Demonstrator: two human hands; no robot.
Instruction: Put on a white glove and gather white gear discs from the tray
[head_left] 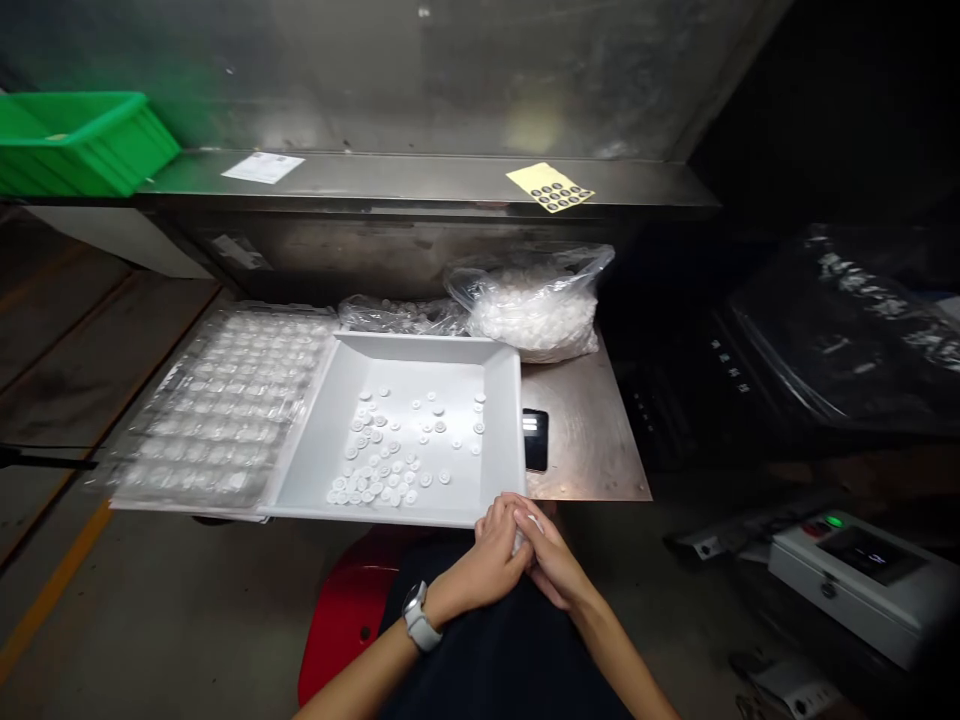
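Observation:
My left hand and my right hand are pressed together, fingers closed over one another, at the front right corner of a white tray. Bits of white show between the palms, mostly covered by the fingers; their exact shape is hidden. Inside the tray lie many small white round plastic pieces, thickest toward the front left. Left of the tray, a stack of clear plastic blister trays has rows of pockets. A black phone rests on the metal table just right of the tray.
Behind the tray sit a clear bag of white pieces and a flatter plastic bag. The metal ledge holds a green bin, a white paper and a yellow sticker sheet. A control box stands at right.

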